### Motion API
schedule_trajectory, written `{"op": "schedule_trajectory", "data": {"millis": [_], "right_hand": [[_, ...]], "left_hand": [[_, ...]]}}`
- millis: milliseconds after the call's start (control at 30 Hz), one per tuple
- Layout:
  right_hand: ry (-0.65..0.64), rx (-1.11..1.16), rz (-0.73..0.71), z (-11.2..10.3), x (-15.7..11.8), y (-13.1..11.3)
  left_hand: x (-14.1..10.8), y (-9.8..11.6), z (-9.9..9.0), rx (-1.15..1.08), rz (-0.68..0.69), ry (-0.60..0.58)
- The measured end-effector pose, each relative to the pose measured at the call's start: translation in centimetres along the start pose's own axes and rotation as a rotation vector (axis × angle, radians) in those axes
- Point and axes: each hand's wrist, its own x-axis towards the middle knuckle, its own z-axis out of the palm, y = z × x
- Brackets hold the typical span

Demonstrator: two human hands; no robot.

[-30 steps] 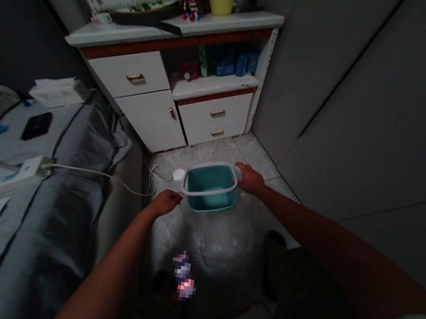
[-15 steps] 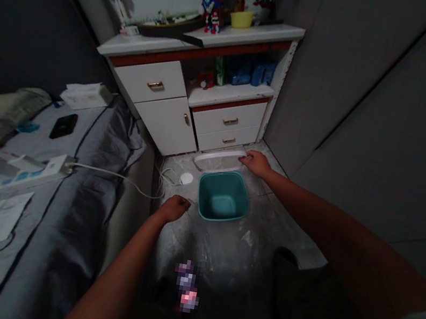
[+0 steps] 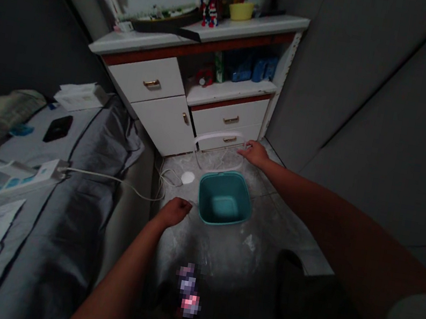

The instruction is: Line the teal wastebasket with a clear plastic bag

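Observation:
A teal square bin (image 3: 225, 199) stands upright on the grey floor with its mouth up, and nothing shows inside it. Just behind it, a thin white ring-shaped rim (image 3: 217, 134) is tilted up, its far edge in front of the drawers. My right hand (image 3: 254, 153) pinches the right side of this rim. My left hand (image 3: 176, 211) is closed beside the bin's left wall; what its fingers hold, if anything, I cannot make out.
A white cabinet (image 3: 162, 118) stands behind the bin. At left is a bed (image 3: 83, 225) with a power strip (image 3: 29, 180) and phone (image 3: 58, 128). A white cable (image 3: 112, 177) runs down to a round white disc (image 3: 187, 178). Grey panels (image 3: 372, 88) close the right side.
My right hand has tilted the white rim, raising its far edge up against the drawer fronts. My left hand stays almost where it was. The view has shifted slightly.

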Motion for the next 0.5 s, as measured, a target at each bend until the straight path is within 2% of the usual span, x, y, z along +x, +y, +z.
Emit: {"op": "schedule_trajectory", "data": {"millis": [67,133,200,267,333,400,500], "right_hand": [[-0.049,0.005,-0.011,0.1,-0.5,0.9],[-0.154,-0.016,0.019,0.2,-1.8,2.1],[-0.290,-0.044,0.156,0.3,-3.7,3.5],[-0.403,-0.040,0.368,0.6,-6.2,5.0],[-0.456,-0.010,0.523,1.1,-8.9,6.4],[-0.498,0.036,0.605,1.7,-11.5,7.7],[-0.655,0.144,0.631,2.2,-14.7,9.1]], "left_hand": [[0.0,0.0,0.0,-0.005,-0.005,-0.002],[-0.1,0.0,0.0,-0.007,-0.009,0.002],[-0.1,0.0,0.0,-0.002,-0.010,0.014],[-0.1,0.1,0.0,0.005,-0.002,0.035],[-0.1,0.2,0.0,0.015,0.008,0.054],[-0.1,0.4,0.1,0.033,0.005,0.074],[-0.3,0.8,0.2,0.080,-0.020,0.108]]}}
